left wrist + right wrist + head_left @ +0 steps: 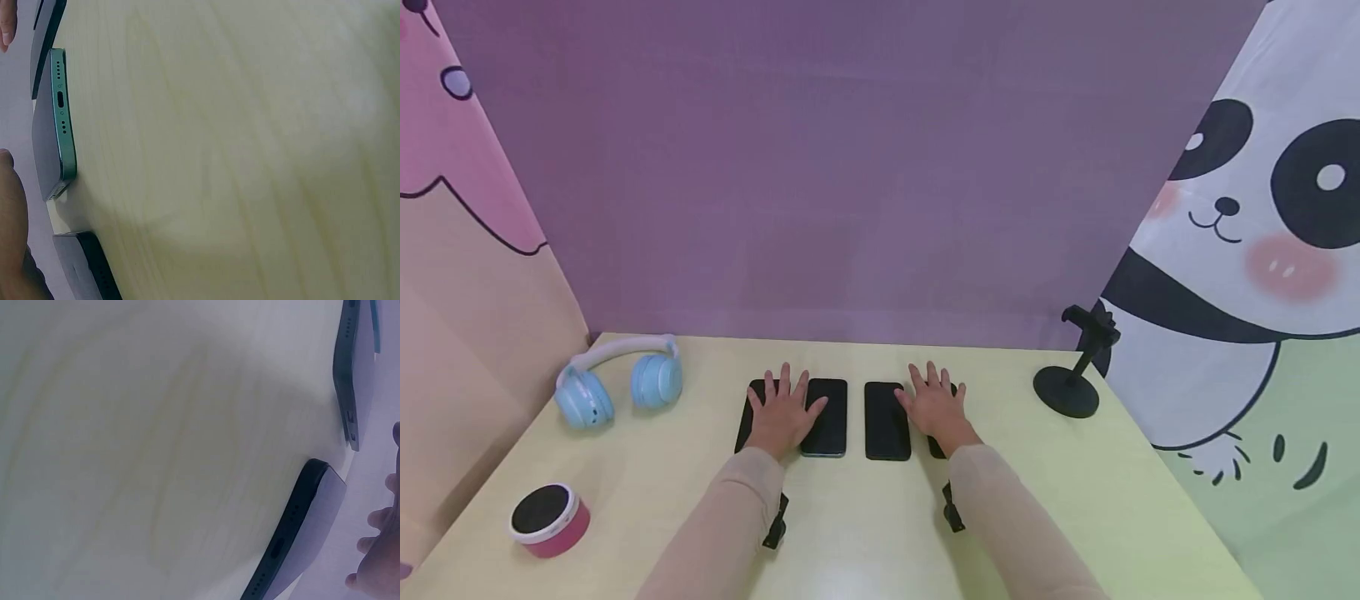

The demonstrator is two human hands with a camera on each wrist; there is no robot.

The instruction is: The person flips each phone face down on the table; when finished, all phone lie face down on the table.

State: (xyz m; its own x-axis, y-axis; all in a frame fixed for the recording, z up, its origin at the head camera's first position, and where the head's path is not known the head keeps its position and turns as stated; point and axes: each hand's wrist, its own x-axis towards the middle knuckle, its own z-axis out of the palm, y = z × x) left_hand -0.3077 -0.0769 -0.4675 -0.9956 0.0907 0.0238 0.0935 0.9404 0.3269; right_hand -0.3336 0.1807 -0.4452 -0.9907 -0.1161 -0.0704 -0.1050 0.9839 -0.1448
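Several dark smartphones lie face up in a side-by-side row on the pale table. My left hand, fingers spread, is over the far-left phone, its thumb overlapping the second phone. My right hand is spread the same way over the far-right phone, which it mostly hides. Its thumb reaches toward the third phone. In the left wrist view, a phone with a green edge shows its charging port. The right wrist view has a dark-edged phone beside the fingers.
Light blue headphones rest at the back left of the table. A pink and white round speaker stands at the front left. A black stand with a round base is at the back right. Behind rises a purple wall.
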